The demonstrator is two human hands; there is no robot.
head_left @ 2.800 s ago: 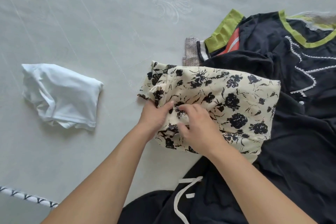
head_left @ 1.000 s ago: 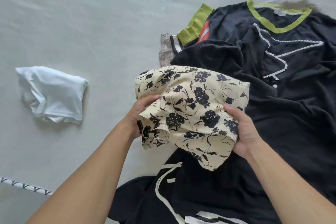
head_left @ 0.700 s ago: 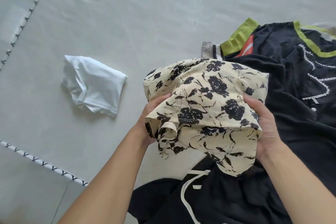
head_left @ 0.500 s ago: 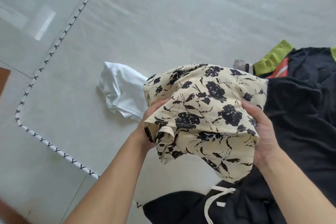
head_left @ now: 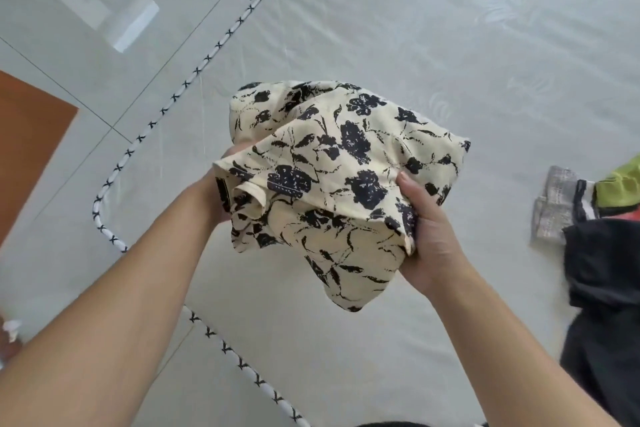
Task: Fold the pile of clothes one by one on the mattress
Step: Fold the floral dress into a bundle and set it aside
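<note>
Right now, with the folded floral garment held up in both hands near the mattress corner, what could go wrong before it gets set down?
1. The floral garment is pinched only at its sides by the left hand and right hand; a loose flap hangs below, so the fold could open.
2. It is held close to the piped mattress edge; set down there, it might slide off onto the tiled floor.
3. The unfolded dark clothes lie nearby; avoid mixing piles.

garment above mattress | clothes pile right | floor left
</note>
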